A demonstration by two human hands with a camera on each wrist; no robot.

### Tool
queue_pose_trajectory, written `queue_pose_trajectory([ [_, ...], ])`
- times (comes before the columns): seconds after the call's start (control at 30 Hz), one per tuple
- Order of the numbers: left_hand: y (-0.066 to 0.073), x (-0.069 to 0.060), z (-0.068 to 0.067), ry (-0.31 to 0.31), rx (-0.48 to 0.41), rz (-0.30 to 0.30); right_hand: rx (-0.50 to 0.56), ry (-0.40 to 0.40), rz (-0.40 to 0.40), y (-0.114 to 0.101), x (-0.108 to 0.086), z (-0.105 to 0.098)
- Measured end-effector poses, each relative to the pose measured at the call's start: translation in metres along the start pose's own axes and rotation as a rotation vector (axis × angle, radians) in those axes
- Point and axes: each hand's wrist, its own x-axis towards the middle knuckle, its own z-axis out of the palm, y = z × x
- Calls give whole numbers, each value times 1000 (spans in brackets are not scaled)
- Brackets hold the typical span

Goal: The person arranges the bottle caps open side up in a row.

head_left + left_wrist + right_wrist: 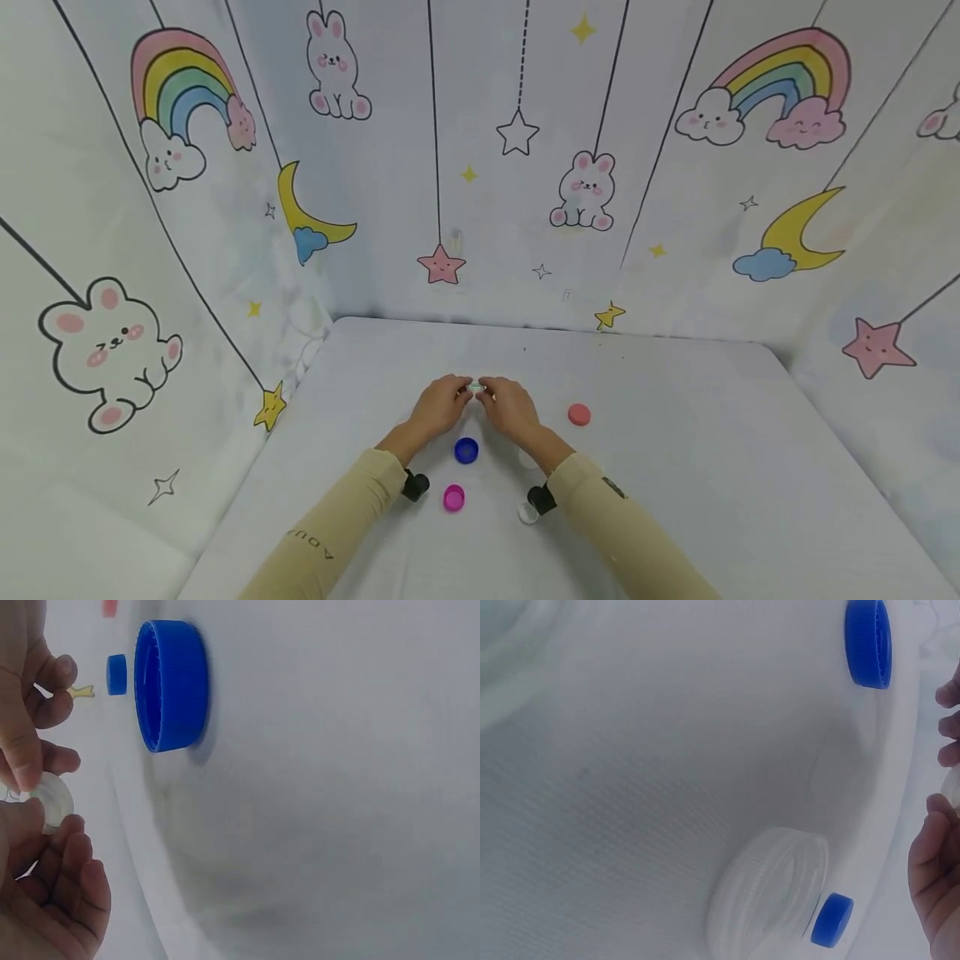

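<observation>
Both hands meet over the table and hold a small, whitish, translucent round cap (54, 801) raised between their fingertips. My left hand (441, 406) pinches it from the left, thumb on its face in the left wrist view. From the other side, my right hand (512, 408) grips its edge between thumb and fingers. The right wrist view shows only part of the right hand (937, 877) and the cap at its border. Nearer than the hands, an upturned blue cap (467, 451) lies between the forearms, with a magenta cap (453, 498) closer still.
Right of the hands lies a red cap (579, 414). A clear cap (528, 512) sits by the right wrist camera, and another clear one (527, 458) is partly covered by the right wrist. A smaller blue cap (832, 920) appears in the wrist views. Patterned cloth walls surround the white table.
</observation>
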Motion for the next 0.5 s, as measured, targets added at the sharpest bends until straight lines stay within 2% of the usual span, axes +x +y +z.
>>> queue_pose_trajectory([
  [0.27,-2,1,-1,44,-130,-13,79,63,-63,3,-2,-2],
  [0.5,-4,3,-4,27,-263,-130,118,90,-119,2,-3,-1],
])
